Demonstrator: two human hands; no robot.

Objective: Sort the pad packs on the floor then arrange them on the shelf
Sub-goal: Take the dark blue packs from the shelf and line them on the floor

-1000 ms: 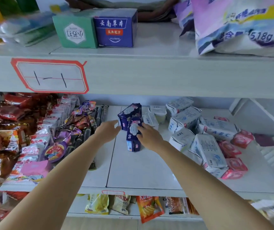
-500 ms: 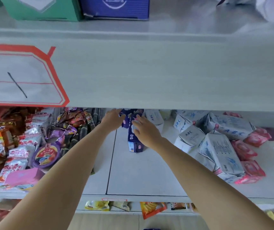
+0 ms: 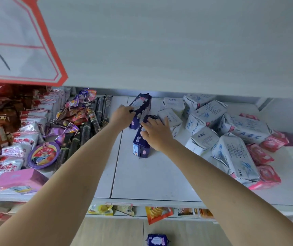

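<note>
Rear dark-blue soft plastic pad pack [image 3: 141, 108], now tilted in your left hand [image 3: 122, 115]; right hand [image 3: 157, 133] fingers spread on front pack [image 3: 141, 144]. Light, squashy: grip mid-body.

Arms in view: 2, both entering from the bottom edge of the head view
Left arm [image 3: 67, 173]: bare from the frame edge to the wrist, no sleeve showing
Right arm [image 3: 218, 176]: bare along its whole visible length, no sleeve showing
Left hand [image 3: 121, 116]: bare, no glove; no ring or band seen on the parts that show
Right hand [image 3: 157, 132]: bare, no glove; fingers without rings
Wrists: no watch, bracelet or strap on either 1
Fingernails: short on the right hand as far as can be told; left hand's nails hidden
Clothing: cannot tell, none reaches into view
</note>
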